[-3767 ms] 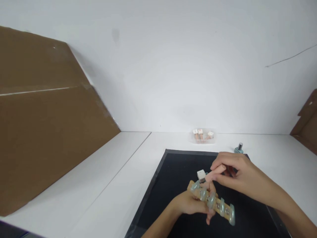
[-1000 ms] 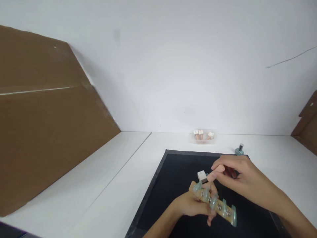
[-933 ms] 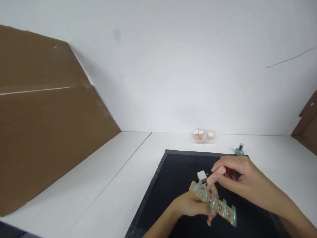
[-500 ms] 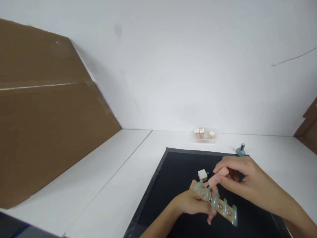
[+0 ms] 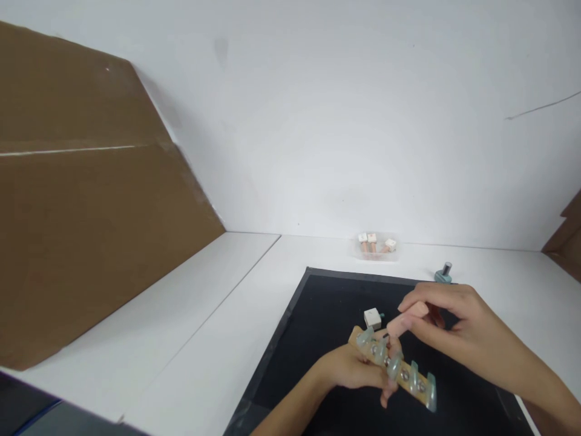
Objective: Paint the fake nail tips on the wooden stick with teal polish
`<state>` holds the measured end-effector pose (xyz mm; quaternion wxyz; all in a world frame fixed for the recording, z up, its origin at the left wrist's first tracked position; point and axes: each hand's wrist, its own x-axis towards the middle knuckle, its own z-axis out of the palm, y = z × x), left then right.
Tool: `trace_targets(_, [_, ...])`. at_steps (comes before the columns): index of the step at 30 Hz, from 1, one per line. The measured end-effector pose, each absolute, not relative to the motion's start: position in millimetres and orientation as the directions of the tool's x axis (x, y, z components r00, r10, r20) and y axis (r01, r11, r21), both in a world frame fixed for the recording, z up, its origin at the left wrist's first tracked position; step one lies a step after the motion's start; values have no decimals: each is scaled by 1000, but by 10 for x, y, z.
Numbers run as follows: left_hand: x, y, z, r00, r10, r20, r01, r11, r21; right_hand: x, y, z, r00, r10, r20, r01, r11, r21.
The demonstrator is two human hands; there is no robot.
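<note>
My left hand [image 5: 358, 372] grips a tan strip with several pale green nail-shaped tips [image 5: 399, 372] fixed along it, held above a black mat [image 5: 318, 315]. My right hand [image 5: 447, 324] is pinched round a pink stick-like tool [image 5: 407, 319], whose dark tip touches the strip near its upper end. A small white cube [image 5: 372, 317] lies on the mat just beyond the strip.
A clear tray with small white-capped pieces [image 5: 376, 247] stands at the back of the white table [image 5: 190, 339]. A small teal bottle [image 5: 443, 275] stands behind the mat's far right corner. Brown cardboard panels [image 5: 82, 200] lean at the left and far right.
My right hand drew back a little from the white cube, and the pink tool's tip now rests on the strip. The view drifted slightly right.
</note>
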<state>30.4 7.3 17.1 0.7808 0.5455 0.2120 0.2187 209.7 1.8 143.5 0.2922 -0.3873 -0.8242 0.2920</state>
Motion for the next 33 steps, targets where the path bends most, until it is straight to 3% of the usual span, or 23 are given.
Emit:
trace_targets(14, [324,79,194,817,565,-119,-48,272,961,2099,31,1407,-561,794,236,448,530,-720])
trace_targets(20, [321,70,121,807,586,-73,-151,324,934,2084,33,1409,-499,822,275,462,521,-718])
trace_targets(33, [311,57,126,820,570,-55,-142,296,945,2093,12,1451,-540,810,229,459,511,-727])
